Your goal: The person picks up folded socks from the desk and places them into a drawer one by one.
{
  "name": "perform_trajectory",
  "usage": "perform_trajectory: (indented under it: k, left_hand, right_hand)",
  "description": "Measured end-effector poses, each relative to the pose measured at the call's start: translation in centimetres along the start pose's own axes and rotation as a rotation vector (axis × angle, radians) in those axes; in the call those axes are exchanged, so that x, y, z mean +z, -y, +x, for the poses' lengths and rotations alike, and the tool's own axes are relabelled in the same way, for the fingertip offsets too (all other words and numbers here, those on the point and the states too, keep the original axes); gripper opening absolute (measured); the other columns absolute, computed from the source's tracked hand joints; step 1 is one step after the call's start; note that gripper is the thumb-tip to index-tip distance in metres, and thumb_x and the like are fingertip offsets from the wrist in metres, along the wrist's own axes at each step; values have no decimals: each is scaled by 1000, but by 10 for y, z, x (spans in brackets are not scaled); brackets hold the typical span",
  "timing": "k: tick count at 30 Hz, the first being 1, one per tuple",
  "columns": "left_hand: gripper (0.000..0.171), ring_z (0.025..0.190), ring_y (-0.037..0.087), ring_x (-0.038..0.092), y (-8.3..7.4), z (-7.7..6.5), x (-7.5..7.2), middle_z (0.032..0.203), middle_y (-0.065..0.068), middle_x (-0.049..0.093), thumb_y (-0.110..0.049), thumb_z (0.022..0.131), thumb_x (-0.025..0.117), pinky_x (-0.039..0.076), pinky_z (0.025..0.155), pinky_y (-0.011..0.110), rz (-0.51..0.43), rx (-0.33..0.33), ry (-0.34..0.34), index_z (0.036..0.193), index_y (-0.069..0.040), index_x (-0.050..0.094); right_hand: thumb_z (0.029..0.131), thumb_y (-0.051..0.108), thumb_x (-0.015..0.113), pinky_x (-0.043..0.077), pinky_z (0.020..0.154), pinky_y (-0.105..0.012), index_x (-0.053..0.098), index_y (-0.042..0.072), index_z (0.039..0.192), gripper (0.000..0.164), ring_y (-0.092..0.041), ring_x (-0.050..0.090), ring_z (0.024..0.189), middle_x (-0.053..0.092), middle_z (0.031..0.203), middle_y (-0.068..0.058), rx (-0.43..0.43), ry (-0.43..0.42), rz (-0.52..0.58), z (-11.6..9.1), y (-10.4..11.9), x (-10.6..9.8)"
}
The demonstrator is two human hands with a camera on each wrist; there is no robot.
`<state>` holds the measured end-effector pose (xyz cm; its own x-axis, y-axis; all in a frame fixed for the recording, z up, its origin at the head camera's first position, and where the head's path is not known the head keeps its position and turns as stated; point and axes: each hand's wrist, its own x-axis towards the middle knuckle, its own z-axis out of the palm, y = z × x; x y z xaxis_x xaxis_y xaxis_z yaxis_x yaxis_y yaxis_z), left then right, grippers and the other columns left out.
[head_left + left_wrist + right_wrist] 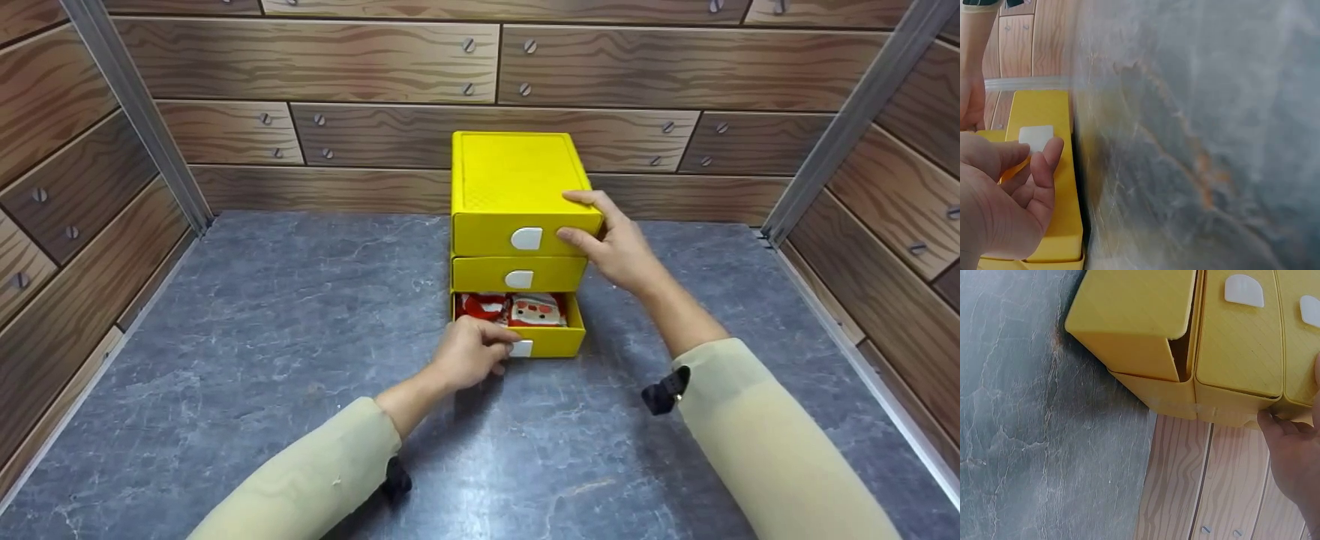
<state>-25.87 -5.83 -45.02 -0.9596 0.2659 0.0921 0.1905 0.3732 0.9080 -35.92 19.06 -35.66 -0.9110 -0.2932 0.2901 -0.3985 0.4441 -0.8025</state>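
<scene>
A yellow cabinet [517, 172] with three stacked drawers stands on the grey table. Its bottom drawer [556, 343] is pulled partway out, and the two drawers above it are closed. Red and white items with a printed face [537, 310] lie inside the bottom drawer; their kind is unclear. At that drawer's front, my left hand [469, 352] pinches the white handle [1036, 136] between thumb and fingers. My right hand [619, 247] grips the cabinet's upper right corner, thumb on the top drawer's front and a finger on the top. In the right wrist view, its fingers [1283, 424] touch the side.
Behind the cabinet rises a wood-patterned wall [390, 135], with similar panels left and right. Metal posts [150, 120] mark the corners. Grey marbled tabletop [300, 300] extends around the cabinet. Each sleeve has a black strap [664, 391] at the wrist.
</scene>
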Motion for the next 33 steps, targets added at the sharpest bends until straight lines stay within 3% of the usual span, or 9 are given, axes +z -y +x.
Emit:
perform_trajectory:
  k: [6,17,25,33]
  left_hand:
    - [23,70,31,77,0,10,-2,104,13,79,8,99,67,65,65,38,-38,-24,-19,111,-3,84]
    - [22,70,26,77,4,30,-8,103,11,79,6,100,67,64,65,35,-7,-35,-62,112,-3,83]
    - [25,73,30,77,6,37,-10,113,15,78,4,103,65,63,65,31,4,-63,-60,120,-5,81]
    - [29,80,33,78,3,41,-8,120,14,76,2,104,64,64,69,33,18,-61,-52,129,-6,77]
  right_hand:
    - [104,32,72,56,86,-31,50,26,155,56,-29,64,109,59,131,-19,-18,6,7,0,-2,1]
    - [104,33,71,55,85,-31,50,26,155,56,-28,63,107,59,130,-18,-13,3,-6,2,-1,2]
    - [103,31,72,55,84,-30,49,27,156,58,-28,62,106,58,131,-19,3,13,1,0,2,1]
    - [106,21,69,54,82,-26,46,18,157,56,-30,61,107,57,132,-23,2,6,-1,3,2,-2]
